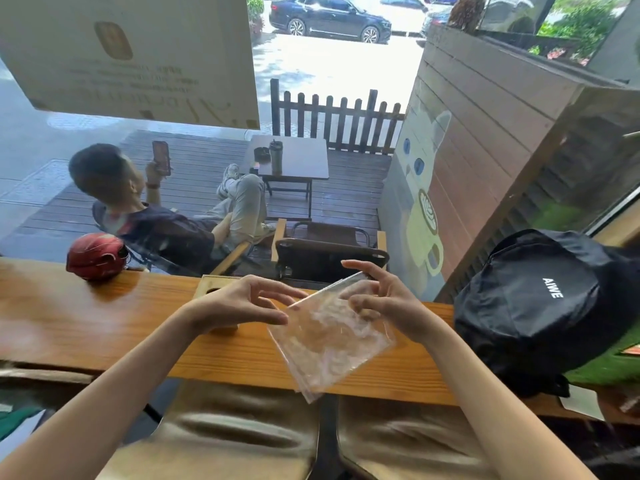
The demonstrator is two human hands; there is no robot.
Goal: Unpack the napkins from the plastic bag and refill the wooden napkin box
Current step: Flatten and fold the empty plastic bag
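Observation:
A clear plastic bag [329, 341] hangs tilted above the wooden counter [86, 323]; it looks empty and see-through. My right hand [384, 303] pinches its upper edge. My left hand [239, 303] is just left of the bag's top corner, fingers spread, its fingertips near the bag's edge; I cannot tell whether they touch it. The wooden napkin box [216, 284] stands on the counter behind my left hand, mostly hidden by it. No napkins show.
A red helmet [97, 256] sits at the counter's far left. A black backpack [540, 306] fills the counter's right end. Two padded stools [225, 434] stand below the counter. Beyond the window, a person sits on the deck by a small table.

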